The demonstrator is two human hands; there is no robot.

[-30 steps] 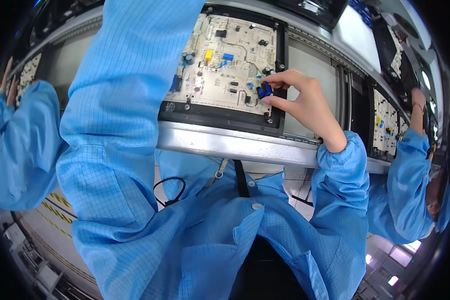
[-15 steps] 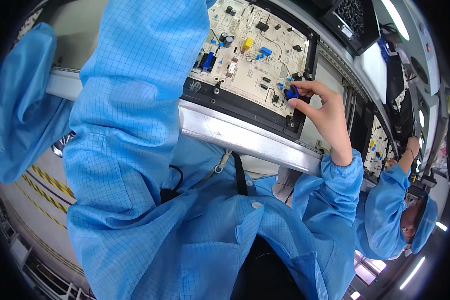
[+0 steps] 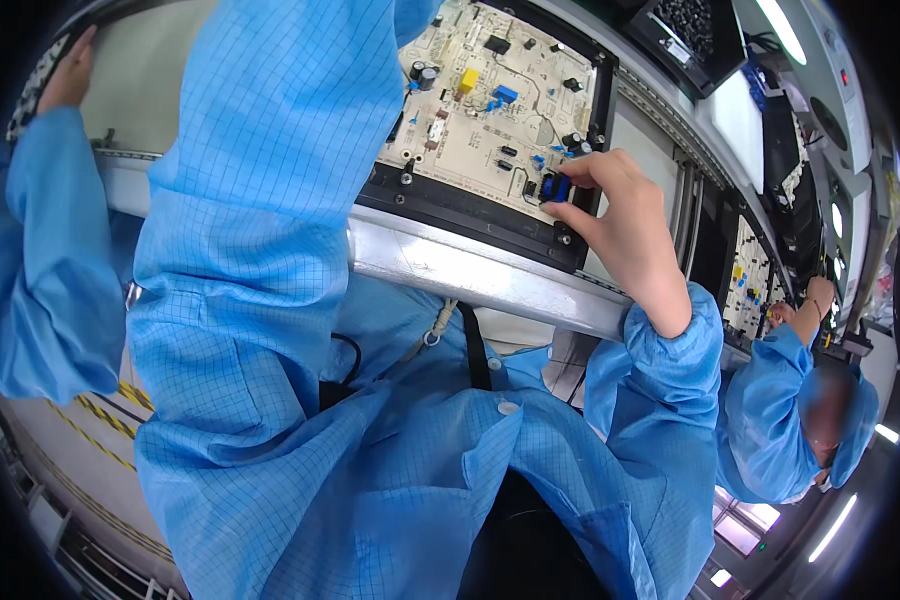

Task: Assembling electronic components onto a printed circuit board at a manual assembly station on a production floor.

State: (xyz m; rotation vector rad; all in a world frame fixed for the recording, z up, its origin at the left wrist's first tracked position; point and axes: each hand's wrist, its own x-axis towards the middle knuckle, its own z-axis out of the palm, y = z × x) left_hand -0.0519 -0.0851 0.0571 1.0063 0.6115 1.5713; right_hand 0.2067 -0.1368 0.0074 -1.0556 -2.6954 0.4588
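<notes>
My right hand pinches a blue-and-black coil-like component between thumb and fingertips, at the near right corner of a cream circuit board. Whether its pins sit in the board cannot be seen. The board lies in a black frame and bears several parts, among them a yellow block, a blue block and black round capacitors. My left arm, in a blue checked sleeve, reaches across the board's left side and leaves the picture at the top. The left hand is out of sight.
A metal rail runs along the near side of the line. Behind the board stands a black bin of small dark parts. A co-worker's hand is at far left; another person works at right beside a second board.
The board and its frame have shifted left in the picture, and my right hand with the blue component has shifted with them. At far left, a co-worker's hand has come into view.
</notes>
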